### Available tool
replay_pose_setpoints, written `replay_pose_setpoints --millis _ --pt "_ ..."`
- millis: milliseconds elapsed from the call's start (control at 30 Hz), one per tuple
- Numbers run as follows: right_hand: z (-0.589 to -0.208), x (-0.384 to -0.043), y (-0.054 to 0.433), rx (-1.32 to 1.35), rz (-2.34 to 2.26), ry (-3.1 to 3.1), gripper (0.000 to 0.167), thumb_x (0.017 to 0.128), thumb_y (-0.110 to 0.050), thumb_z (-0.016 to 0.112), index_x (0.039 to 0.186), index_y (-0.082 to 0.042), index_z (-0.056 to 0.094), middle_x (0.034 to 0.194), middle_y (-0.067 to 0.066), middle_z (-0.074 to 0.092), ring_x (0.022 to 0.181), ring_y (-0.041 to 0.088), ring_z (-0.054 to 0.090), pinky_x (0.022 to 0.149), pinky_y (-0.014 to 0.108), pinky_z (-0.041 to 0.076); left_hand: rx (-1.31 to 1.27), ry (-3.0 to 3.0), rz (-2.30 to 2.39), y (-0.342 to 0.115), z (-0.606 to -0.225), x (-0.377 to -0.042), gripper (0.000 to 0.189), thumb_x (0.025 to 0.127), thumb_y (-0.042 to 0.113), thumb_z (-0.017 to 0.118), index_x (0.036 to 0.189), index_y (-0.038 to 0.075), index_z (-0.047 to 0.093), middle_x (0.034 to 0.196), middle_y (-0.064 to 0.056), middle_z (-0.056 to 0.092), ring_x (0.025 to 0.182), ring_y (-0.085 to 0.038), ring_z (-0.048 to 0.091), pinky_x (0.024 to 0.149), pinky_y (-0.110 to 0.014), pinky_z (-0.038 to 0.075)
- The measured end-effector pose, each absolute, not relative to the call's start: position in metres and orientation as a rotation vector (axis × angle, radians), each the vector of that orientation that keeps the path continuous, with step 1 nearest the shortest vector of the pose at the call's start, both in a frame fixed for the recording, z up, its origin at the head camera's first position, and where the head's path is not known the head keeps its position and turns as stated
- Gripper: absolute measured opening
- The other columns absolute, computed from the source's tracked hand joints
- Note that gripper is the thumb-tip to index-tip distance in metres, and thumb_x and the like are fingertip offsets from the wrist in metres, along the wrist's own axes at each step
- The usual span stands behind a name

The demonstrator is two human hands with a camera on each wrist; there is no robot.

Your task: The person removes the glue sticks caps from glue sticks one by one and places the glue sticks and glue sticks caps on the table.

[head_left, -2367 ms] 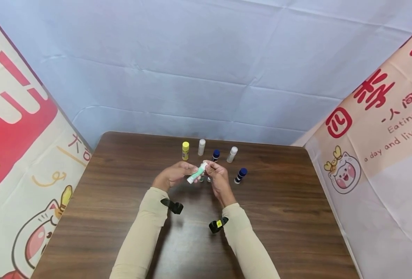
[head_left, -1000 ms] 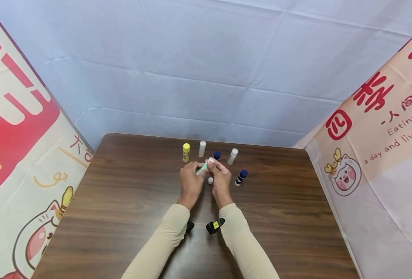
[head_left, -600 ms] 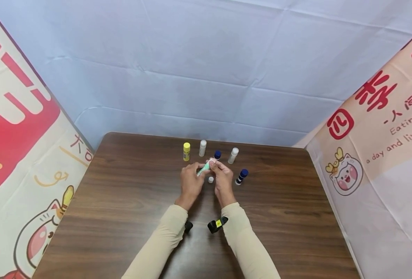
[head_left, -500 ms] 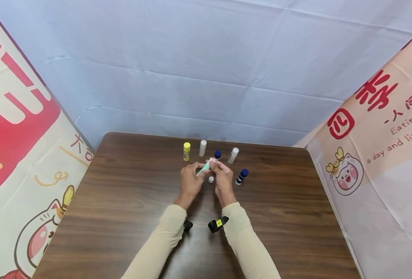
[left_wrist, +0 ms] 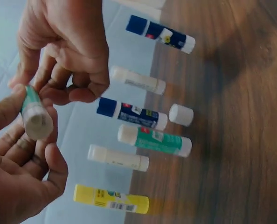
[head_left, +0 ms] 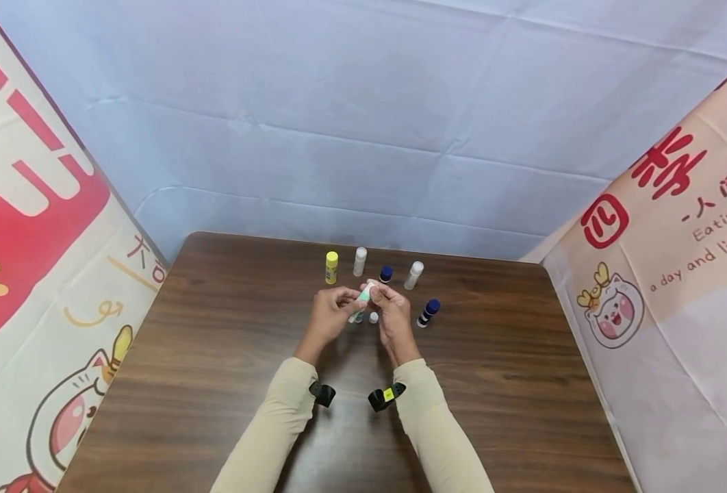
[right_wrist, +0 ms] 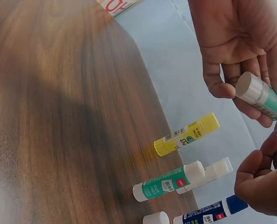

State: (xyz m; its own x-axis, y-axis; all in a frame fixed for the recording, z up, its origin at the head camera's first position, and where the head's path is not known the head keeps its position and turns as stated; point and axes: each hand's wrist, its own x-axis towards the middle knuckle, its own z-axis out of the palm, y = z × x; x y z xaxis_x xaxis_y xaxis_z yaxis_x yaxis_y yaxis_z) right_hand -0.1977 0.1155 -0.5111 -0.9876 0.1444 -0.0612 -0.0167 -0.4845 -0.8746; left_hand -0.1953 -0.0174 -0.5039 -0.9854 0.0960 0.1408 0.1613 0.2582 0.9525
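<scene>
Between my hands, raised above the table, is a green and white glue stick (head_left: 364,294). My left hand (head_left: 329,316) pinches its body between thumb and fingers; the hollow-looking white end (left_wrist: 38,125) points back toward me. Fingers of my right hand (head_left: 394,311) pinch the far end, which they mostly hide. Below, a loose white cap (left_wrist: 181,115) sits on the table beside a second green glue stick (left_wrist: 158,141), which stands upright. In the right wrist view the held stick's white end (right_wrist: 250,87) shows beside my left fingers.
Other glue sticks stand upright beyond the hands: a yellow one (head_left: 331,268), a white one (head_left: 360,261), a blue one (head_left: 385,274) and another white one (head_left: 413,275). A blue-capped one (head_left: 428,313) stands to the right. The wooden table (head_left: 228,329) ends at a cloth backdrop (head_left: 351,137).
My left hand has turned outward and shifted slightly left along the stick, exposing more of it and the standing green glue stick below. The right hand keeps its pinch almost in place.
</scene>
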Motion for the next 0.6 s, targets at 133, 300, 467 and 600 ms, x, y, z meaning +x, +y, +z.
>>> replay_pose_setpoints --millis 133,300,467,600 --pt "-0.512 -0.197 0.119 -0.136 2.665 -1.501 0.016 0.095 0.003 0.055 0.100 0.010 0.067 0.084 0.008 0.072 0.078 0.011 0.066 0.070 0.024 0.050 -0.277 -2.438 -1.987 -0.018 -0.508 -0.197 0.015 0.085 0.010 0.074 0.093 -0.003 0.072 0.086 -0.011 0.073 0.073 -0.016 0.068 0.062 -0.026 0.054" --pt "-0.512 -0.201 0.128 -0.063 2.717 -1.490 0.018 0.095 -0.009 0.055 0.096 -0.004 0.073 0.087 0.003 0.072 0.079 0.011 0.063 0.066 0.023 0.048 -0.274 -2.309 -2.334 -0.022 -0.515 -0.197 0.020 0.089 0.004 0.068 0.102 -0.012 0.067 0.089 -0.021 0.071 0.074 -0.016 0.068 0.062 -0.023 0.053" --pt "-0.512 -0.210 0.140 -0.087 2.673 -1.534 0.017 0.095 -0.010 0.057 0.102 -0.005 0.071 0.091 0.001 0.072 0.078 0.011 0.059 0.070 0.024 0.047 -0.191 -2.236 -2.376 -0.029 -0.519 -0.198 0.022 0.087 0.002 0.070 0.103 -0.012 0.066 0.091 -0.018 0.071 0.075 -0.011 0.065 0.065 -0.021 0.051" --pt "-0.520 -0.209 0.145 -0.162 2.557 -1.686 0.028 0.096 -0.007 0.056 0.120 0.008 0.062 0.097 0.006 0.073 0.080 0.008 0.062 0.069 0.024 0.047 -0.166 -2.193 -2.305 -0.033 -0.509 -0.196 0.026 0.085 -0.002 0.070 0.109 -0.012 0.065 0.095 -0.020 0.068 0.081 -0.013 0.063 0.069 -0.019 0.050"
